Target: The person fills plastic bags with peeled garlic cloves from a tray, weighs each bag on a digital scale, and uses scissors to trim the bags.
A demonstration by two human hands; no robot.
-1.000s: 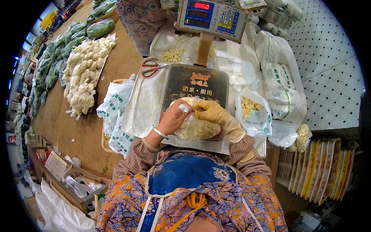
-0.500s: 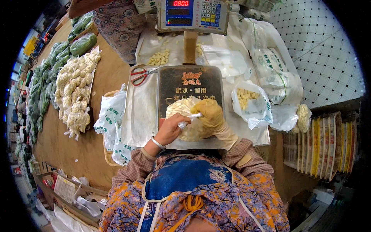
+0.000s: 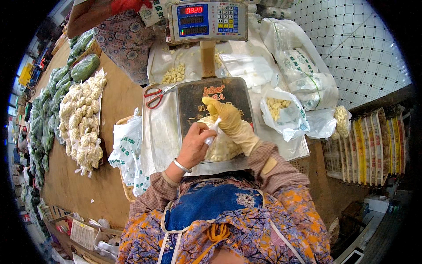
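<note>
A clear plastic bag of peeled garlic cloves rests on the dark platform of a digital scale. My bare left hand, with a bracelet at the wrist, pinches the bag's twisted white neck. My right hand, in a yellowish glove, is closed around the neck just above and right of it, with one finger pointing up and left. The glove hides part of the bag's top. Lit red digits show on the scale's display at the far side.
Red-handled scissors lie left of the scale. An open bag of cloves stands to its right, loose cloves behind. Filled garlic bags are piled at left, near white printed bags. Stacked crates stand right. Another person's red sleeve shows at top.
My right hand has turned and lifted, its finger now pointing up and left over the scale. The bag's neck stands more upright between my hands. A red sleeve has appeared at the top.
</note>
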